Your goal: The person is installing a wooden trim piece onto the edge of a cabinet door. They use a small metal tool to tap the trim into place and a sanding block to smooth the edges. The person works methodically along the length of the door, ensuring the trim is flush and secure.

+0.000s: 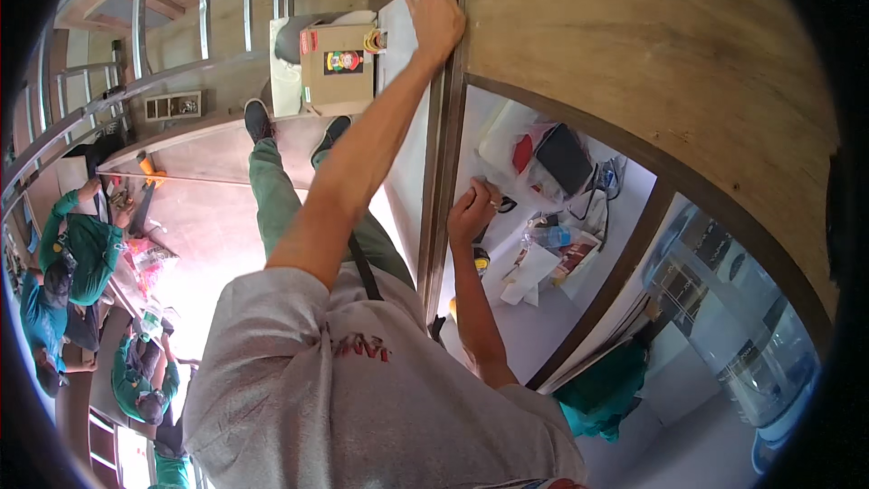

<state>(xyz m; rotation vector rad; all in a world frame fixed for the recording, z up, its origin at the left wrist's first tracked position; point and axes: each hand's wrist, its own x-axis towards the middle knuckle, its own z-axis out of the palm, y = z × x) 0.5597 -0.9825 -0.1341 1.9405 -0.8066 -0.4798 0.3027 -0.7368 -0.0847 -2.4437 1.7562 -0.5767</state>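
My left hand [434, 14] lies with fingers stretched out along the far end of a brown wooden post [444, 127], at the edge of a white panel [403, 127]. My right hand [474, 210] is on the other side of the post, over a white-lined cabinet compartment [466, 294]. Its fingers are curled closed; whatever they may hold is hidden. Just beside them is a small dark object [507, 205]. Further right in the compartment are a black pouch-like item [563, 156], plastic bags, a clear bottle [550, 235] and white papers [532, 273].
A plywood panel [634, 36] borders the compartment. Large clear water bottles [724, 308] and a green cloth [606, 389] are at right. A cardboard box [337, 63], metal ladder [205, 14] and orange-handled saw [148, 183] lie left. Several people in green [95, 258] sit at far left.
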